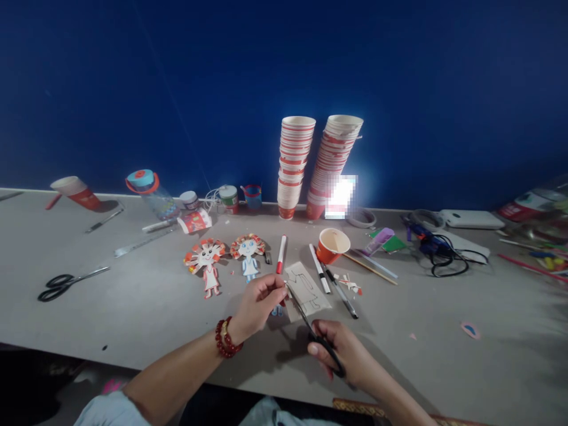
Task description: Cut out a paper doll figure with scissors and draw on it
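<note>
My right hand [335, 349] is wrapped round the black handles of a pair of scissors [306, 319], whose blades point up and left to my other fingertips. There my left hand [261, 302] pinches a small white paper piece [287, 290], mostly hidden by the fingers. Just beyond the blades, a paper with a line drawing [307, 289] lies on the table. Two paper dolls lie to the left, one in a red dress [211, 278] and one in a blue dress [250, 266]. Beneath my left hand, part of another small blue-legged cut-out [277, 310] shows.
Two tall stacks of paper cups [293, 171] stand by the blue wall. An orange cup [331, 248], markers [319, 269] and paper scraps [350, 284] are near my hands. Another pair of scissors [66, 284] lies at left, a glue gun with a black cord [432, 242] at right.
</note>
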Motion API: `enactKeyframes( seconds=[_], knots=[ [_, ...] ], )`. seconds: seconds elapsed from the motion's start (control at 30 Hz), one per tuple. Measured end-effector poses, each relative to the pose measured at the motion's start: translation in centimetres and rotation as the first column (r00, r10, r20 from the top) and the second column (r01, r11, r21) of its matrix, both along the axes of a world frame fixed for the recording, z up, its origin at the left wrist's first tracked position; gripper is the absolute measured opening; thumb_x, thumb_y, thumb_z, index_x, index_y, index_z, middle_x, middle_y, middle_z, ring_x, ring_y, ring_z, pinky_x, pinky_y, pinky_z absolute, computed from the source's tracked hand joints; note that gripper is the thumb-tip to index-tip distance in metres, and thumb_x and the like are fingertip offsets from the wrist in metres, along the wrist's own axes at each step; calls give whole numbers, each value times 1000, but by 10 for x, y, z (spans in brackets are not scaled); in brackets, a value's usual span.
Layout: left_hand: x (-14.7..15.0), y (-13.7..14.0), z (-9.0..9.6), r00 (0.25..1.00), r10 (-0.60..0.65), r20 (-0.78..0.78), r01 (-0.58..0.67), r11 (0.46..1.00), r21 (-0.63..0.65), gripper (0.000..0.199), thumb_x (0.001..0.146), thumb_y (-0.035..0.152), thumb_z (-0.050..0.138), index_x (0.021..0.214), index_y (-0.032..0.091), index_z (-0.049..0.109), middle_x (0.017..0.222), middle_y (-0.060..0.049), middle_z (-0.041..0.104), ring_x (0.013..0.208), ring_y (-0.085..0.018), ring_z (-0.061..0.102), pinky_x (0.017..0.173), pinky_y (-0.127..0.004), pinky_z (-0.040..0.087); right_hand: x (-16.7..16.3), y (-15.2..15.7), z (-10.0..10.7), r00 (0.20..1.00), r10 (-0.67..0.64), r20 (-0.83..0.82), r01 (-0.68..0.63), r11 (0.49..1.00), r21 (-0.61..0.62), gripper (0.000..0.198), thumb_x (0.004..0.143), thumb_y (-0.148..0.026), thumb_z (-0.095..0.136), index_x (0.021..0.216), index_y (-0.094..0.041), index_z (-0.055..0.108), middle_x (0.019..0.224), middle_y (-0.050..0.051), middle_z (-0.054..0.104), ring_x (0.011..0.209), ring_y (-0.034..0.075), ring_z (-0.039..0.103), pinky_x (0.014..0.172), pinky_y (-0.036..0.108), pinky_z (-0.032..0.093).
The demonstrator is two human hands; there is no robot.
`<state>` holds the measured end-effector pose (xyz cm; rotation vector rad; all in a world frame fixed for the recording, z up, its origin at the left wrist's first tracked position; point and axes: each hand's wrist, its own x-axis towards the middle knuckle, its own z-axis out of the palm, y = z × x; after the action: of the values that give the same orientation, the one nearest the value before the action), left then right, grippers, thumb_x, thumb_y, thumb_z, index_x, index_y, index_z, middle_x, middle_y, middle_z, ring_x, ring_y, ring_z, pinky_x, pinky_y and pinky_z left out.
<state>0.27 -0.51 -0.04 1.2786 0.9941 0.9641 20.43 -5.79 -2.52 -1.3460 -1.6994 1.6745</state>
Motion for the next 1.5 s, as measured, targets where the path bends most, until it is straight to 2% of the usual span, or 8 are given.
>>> enactKeyframes(
  seconds=[0.23, 0.67, 0.87, 1.07, 1.27, 1.5],
  knots=[
    [0, -1, 0, 1000, 2, 10, -2, 1000, -9, 26, 81, 38, 60, 67, 16, 55, 61, 2, 49, 57, -10, 43, 58, -21, 37, -2, -1, -3, 999, -20, -29, 19, 999, -37, 65, 64, -86, 53, 64, -23, 36, 41, -8, 43, 36, 8, 37, 40, 21, 26],
    [0, -1, 0, 1000, 23, 1, -23, 1000, 19, 24, 80, 34, 60, 66, 16, 54, 61, 2, 51, 59, -10, 45, 57, -21, 36, -1, -3, -11, 999, -53, -2, 53, 998, 40, 63, 69, -83, 54, 63, -23, 35, 44, -9, 37, 36, 8, 37, 38, 20, 24],
    [0, 0, -2, 1000, 15, -1, -15, 1000, 15, 24, 81, 35, 58, 67, 17, 54, 62, 2, 51, 60, -10, 45, 58, -21, 37, 0, -4, -16, 998, -59, 35, 53, 989, 134, 62, 73, -82, 49, 61, -23, 34, 44, -8, 36, 40, 8, 32, 41, 22, 22],
    [0, -1, 0, 1000, 16, 12, -16, 1000, 13, 23, 82, 33, 58, 67, 16, 53, 62, 2, 49, 59, -10, 43, 57, -21, 35, -1, -5, -16, 997, -41, 65, 31, 987, 155, 62, 76, -82, 45, 61, -23, 33, 47, -7, 34, 45, 9, 29, 44, 22, 22],
    [0, 0, -1, 1000, 6, 18, -6, 1000, 11, 22, 82, 31, 58, 66, 16, 52, 61, 2, 49, 59, -10, 43, 57, -21, 35, 0, -4, -18, 988, -56, 142, 14, 959, 281, 60, 80, -78, 44, 61, -22, 31, 55, -6, 29, 54, 10, 26, 47, 23, 20],
    [1, 0, 0, 1000, 3, 14, -3, 1000, -2, 21, 82, 30, 57, 66, 16, 52, 61, 2, 50, 59, -10, 44, 58, -21, 36, 0, -3, -21, 983, -59, 172, 7, 956, 292, 59, 81, -75, 45, 61, -22, 29, 58, -6, 27, 55, 11, 24, 49, 24, 19]
  ],
)
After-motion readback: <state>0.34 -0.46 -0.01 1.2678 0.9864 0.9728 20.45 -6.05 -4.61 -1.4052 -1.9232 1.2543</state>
